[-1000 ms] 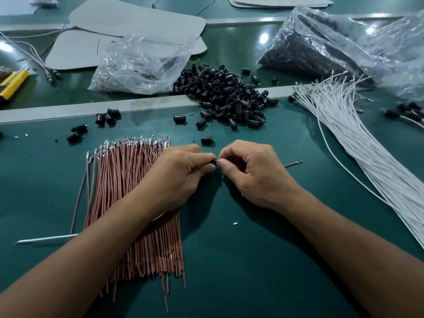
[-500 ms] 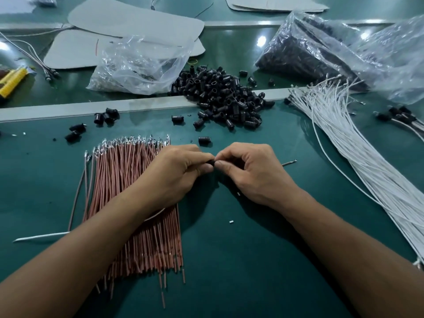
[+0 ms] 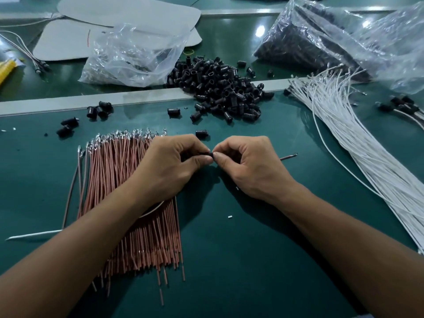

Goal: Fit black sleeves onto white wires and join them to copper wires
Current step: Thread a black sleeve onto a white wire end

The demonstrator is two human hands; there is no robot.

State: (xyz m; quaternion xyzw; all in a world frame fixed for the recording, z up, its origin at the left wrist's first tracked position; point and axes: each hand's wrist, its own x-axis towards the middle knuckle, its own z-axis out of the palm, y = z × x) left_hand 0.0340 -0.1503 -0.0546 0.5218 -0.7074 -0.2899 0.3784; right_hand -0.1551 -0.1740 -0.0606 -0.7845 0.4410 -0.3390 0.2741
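Both hands meet at the middle of the green table mat (image 3: 252,260), fingers curled tight: the left hand (image 3: 169,166) pinches a small black plastic sleeve (image 3: 207,154) between thumb and forefinger, and the right hand (image 3: 250,166) pinches a thin copper-coloured wire (image 3: 288,156) against the sleeve's right end, the wire's other tip poking out to the right. A thin white wire (image 3: 32,235) trails from under the left forearm to the near left. Fingertips hide the join itself. The risk, as I judge it: the terminal enters crooked and bends, or the tiny sleeve slips free and rolls among the loose pile of black sleeves (image 3: 220,92) farther off
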